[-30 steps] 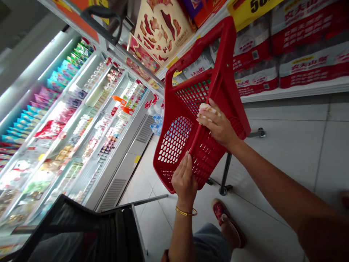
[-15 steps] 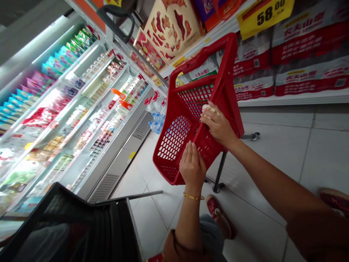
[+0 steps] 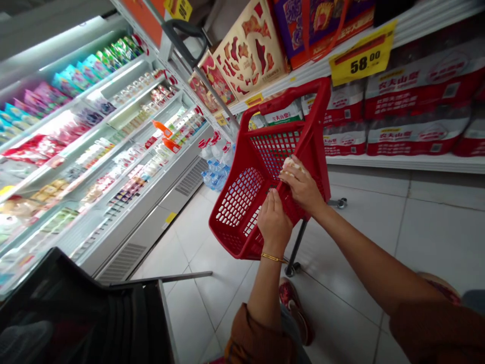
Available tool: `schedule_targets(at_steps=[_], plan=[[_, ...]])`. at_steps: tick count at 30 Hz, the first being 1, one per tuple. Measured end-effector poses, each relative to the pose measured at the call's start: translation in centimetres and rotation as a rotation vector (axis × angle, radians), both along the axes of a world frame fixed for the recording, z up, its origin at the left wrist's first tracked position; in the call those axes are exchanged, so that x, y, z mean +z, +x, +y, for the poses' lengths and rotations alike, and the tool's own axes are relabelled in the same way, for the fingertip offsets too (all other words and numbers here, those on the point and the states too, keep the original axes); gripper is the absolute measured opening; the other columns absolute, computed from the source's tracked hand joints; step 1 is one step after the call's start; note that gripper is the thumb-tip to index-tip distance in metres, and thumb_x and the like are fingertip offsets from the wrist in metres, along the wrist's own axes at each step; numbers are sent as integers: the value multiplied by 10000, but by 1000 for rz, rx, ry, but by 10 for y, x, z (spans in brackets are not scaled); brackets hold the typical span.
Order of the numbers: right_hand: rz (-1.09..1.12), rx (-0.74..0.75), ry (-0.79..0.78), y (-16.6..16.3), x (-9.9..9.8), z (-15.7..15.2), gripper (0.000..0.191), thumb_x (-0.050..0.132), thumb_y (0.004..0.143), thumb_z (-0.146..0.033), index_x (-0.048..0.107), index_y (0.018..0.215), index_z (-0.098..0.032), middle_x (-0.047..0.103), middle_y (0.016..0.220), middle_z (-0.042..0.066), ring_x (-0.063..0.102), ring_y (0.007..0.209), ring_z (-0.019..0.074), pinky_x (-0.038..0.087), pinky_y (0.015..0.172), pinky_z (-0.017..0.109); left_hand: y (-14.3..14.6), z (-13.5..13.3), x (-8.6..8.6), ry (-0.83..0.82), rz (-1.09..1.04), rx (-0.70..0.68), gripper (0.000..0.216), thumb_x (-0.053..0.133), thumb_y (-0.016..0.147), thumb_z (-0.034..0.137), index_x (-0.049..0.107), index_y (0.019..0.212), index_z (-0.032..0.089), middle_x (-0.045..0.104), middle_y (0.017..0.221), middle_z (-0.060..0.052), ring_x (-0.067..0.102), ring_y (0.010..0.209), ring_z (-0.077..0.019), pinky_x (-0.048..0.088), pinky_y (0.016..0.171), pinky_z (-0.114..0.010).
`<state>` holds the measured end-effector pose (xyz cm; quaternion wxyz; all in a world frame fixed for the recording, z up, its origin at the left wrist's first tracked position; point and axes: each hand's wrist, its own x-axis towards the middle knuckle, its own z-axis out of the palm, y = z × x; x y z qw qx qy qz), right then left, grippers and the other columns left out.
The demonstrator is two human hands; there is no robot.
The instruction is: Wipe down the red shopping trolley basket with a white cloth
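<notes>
A red plastic shopping cart [image 3: 322, 151] with perforated walls stands tilted in the view before me. My left hand [image 3: 273, 222], a gold bangle at its wrist, is closed over the near rim, fingers together and slightly bent. Farther up the same rim, my right hand [image 3: 301, 187] presses a crumpled whitish cloth or tissue [image 3: 291, 164] against the plastic. Its fingers are bent over the wad, which hides part of it. Inside the cart, the visible bottom and walls show only the lattice.
A lit fridge shelf unit [image 3: 94, 146] runs along the left. At right, packs of bottled water [image 3: 417, 131] sit under a yellow price tag [image 3: 361, 58]. A black cart or bin [image 3: 76, 313] fills the lower left. Water bottles [image 3: 215, 174] stand on the floor beyond the red cart.
The view has shifted, so the cart sits slightly lower. My left hand has moved a little up the rim, nearer my right. The right hand still keeps the whitish wad on the rim.
</notes>
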<state>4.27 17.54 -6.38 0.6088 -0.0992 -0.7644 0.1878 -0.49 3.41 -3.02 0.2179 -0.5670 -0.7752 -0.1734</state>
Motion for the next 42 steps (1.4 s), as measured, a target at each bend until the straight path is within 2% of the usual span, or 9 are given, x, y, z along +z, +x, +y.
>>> schedule_targets(at_steps=[3, 6, 10, 14, 20, 29, 35, 39, 42], plan=[[-61, 69, 37, 2, -6, -16, 313, 419, 987, -169, 641, 1205, -205, 635, 1271, 101, 238, 1493, 242, 318, 1206, 542, -2, 0, 1, 14, -24, -17, 631, 440, 800, 48, 425, 1431, 59, 576, 1374, -213, 526, 1309, -285, 481, 1060, -442], [-106, 59, 21, 4, -10, -22, 365, 394, 980, -146, 609, 1268, -214, 607, 1328, 104, 180, 1510, 242, 300, 1199, 585, -5, -1, 2, 9, -9, -34, 596, 446, 804, 63, 461, 1399, 37, 593, 1354, -210, 565, 1263, -283, 486, 1054, -420], [-181, 69, 102, 7, -6, -2, 356, 406, 968, -132, 641, 1224, -211, 654, 1269, 83, 181, 1510, 229, 279, 1207, 570, -10, -3, 2, -11, 4, -61, 609, 445, 805, 66, 444, 1414, 48, 572, 1386, -193, 573, 1254, -266, 486, 1050, -398], [-309, -41, 182, 14, 10, 28, 351, 397, 958, -100, 642, 1191, -193, 657, 1258, 85, 182, 1507, 261, 272, 1192, 603, -14, -6, 3, -29, 28, -84, 630, 456, 780, 60, 444, 1410, 42, 584, 1373, -191, 575, 1253, -271, 505, 1024, -396], [-453, -73, 258, 20, 28, 45, 402, 405, 881, -11, 638, 1158, -185, 647, 1261, 99, 314, 1458, 306, 258, 1178, 635, -23, -13, 7, -11, -11, -128, 691, 469, 771, 55, 393, 1456, 104, 574, 1390, -173, 564, 1269, -256, 518, 1018, -424], [-501, -74, 225, 16, 40, 25, 364, 388, 894, -59, 647, 1118, -183, 644, 1209, 133, 413, 1371, 301, 277, 1175, 616, -39, -23, 10, -7, -63, -135, 638, 453, 800, 66, 439, 1432, 157, 605, 1363, -138, 595, 1234, -227, 528, 1008, -412], [-441, -58, 162, 11, 43, 14, 314, 365, 956, -145, 658, 1058, -197, 655, 1109, 123, 464, 1303, 298, 307, 1154, 621, -38, -26, 12, 16, -89, -136, 573, 453, 809, 70, 496, 1378, 122, 614, 1353, -140, 600, 1230, -223, 530, 1000, -387], [-471, -4, 185, 3, 40, -13, 289, 398, 964, -181, 665, 1072, -198, 670, 1119, 118, 533, 1221, 286, 351, 1129, 611, -37, -29, 12, 27, -101, -133, 568, 448, 822, 79, 494, 1384, 138, 621, 1342, -142, 617, 1205, -228, 543, 980, -403], [-505, 28, 165, -2, 35, -34, 322, 417, 940, -150, 654, 1155, -182, 653, 1197, 138, 492, 1290, 302, 330, 1139, 623, -39, -32, 11, 26, -104, -133, 577, 456, 818, 83, 493, 1390, 148, 619, 1343, -147, 616, 1207, -235, 535, 993, -415]])
